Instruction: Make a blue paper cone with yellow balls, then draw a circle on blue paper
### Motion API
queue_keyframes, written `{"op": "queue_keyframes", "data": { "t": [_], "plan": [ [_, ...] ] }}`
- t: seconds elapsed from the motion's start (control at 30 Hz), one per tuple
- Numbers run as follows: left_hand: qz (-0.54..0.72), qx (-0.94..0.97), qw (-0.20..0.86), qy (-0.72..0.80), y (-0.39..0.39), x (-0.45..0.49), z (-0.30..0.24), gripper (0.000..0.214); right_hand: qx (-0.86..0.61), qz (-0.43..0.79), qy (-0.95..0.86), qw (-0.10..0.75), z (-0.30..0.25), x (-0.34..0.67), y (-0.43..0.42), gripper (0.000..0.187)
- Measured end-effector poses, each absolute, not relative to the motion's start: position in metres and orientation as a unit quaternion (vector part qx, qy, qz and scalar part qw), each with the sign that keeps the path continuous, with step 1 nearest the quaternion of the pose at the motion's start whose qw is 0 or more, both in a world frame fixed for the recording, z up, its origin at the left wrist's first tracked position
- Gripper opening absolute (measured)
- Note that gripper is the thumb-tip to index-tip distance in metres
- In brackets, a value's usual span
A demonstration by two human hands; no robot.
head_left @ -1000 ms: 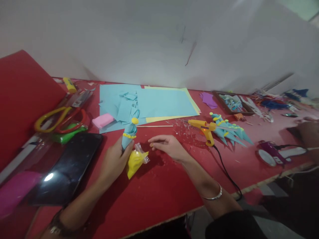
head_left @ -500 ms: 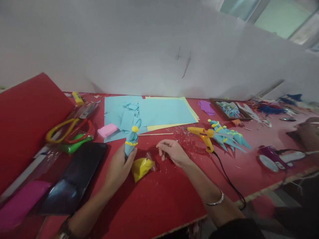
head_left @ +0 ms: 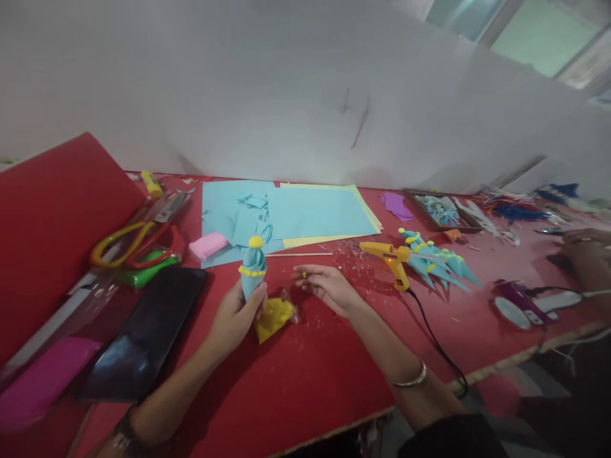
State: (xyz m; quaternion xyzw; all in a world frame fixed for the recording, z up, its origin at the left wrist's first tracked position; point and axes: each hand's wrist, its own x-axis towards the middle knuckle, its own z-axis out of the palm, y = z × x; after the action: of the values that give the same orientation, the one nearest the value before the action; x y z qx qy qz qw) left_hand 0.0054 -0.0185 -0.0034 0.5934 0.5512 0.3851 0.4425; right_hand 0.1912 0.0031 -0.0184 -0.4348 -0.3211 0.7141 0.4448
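My left hand [head_left: 236, 312] is closed round a light blue paper cone [head_left: 252, 268] held upright, with a yellow ball on top and a ring of yellow beads around it. Just right of that hand a small clear bag of yellow beads [head_left: 275, 315] lies on the red table [head_left: 305, 375]. My right hand [head_left: 324, 286] hovers beside the bag, palm turned up, thumb and forefinger pinched on a tiny yellow bead [head_left: 304, 275].
A yellow glue gun [head_left: 389, 256] with a black cord stands right of my hand, next to several finished blue cones [head_left: 436, 257]. Blue and yellow paper sheets [head_left: 305, 213] lie behind. Scissors [head_left: 136, 242], a pink eraser [head_left: 208, 244] and a black tablet [head_left: 143, 331] sit left. Another person's hand [head_left: 585, 251] is far right.
My right hand has lifted off the table and turned palm up, pinching a bead. The left hand has raised the cone slightly. The view has shifted a little.
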Motion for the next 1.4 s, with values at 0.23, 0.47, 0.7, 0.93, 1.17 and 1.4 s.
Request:
{"op": "queue_keyframes", "data": {
  "t": [0.23, 0.47, 0.7, 0.93, 1.17, 1.4],
  "plan": [
    [0.389, 0.580, 0.454, 0.553, -0.020, 0.008, 0.002, 0.030, -0.418, 0.714, -0.347, 0.442, -0.021, 0.190, 0.001, 0.021],
    [0.375, 0.602, 0.454, 0.539, -0.020, 0.006, 0.002, 0.036, -0.423, 0.704, -0.379, 0.426, -0.020, 0.188, 0.000, 0.024],
    [0.358, 0.586, 0.500, 0.528, -0.021, 0.004, 0.003, 0.038, -0.398, 0.677, -0.452, 0.423, -0.020, 0.188, -0.001, 0.034],
    [0.344, 0.566, 0.533, 0.526, -0.023, 0.007, 0.012, 0.025, -0.424, 0.654, -0.465, 0.420, -0.023, 0.188, 0.000, 0.025],
    [0.371, 0.580, 0.504, 0.522, -0.022, 0.006, 0.009, 0.023, -0.436, 0.639, -0.447, 0.449, -0.026, 0.188, 0.001, 0.024],
    [0.384, 0.583, 0.472, 0.539, -0.024, 0.005, -0.002, 0.024, -0.434, 0.647, -0.435, 0.451, -0.025, 0.188, 0.001, 0.021]
  ]
}}
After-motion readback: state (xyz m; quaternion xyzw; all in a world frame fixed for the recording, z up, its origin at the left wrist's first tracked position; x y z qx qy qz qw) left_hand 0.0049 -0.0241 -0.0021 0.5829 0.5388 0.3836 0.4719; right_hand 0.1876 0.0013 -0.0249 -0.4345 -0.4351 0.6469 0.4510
